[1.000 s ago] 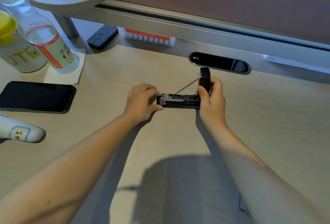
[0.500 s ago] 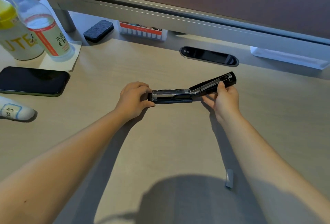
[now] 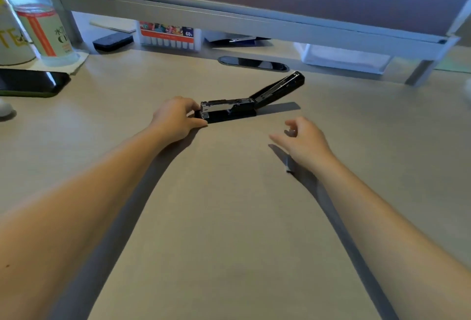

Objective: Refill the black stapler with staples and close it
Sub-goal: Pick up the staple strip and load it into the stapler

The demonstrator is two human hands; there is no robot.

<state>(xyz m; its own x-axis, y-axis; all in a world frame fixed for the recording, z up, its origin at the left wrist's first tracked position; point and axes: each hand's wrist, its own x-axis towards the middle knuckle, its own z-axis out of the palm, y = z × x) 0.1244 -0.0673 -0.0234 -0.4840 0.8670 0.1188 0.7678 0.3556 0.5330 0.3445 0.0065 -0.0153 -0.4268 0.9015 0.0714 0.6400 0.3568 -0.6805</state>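
The black stapler point(image 3: 229, 110) lies on the worktop point(image 3: 229, 217) with its lid swung open to the right — the left hand point(image 3: 175, 122) pinches its front end, while the right hand point(image 3: 304, 142), fingers loosely curled and empty, hovers over a staple strip point(image 3: 288, 164).

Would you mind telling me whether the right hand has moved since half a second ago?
Yes. The right hand has let go of the stapler lid and drawn back toward the person, now above the staple strip.
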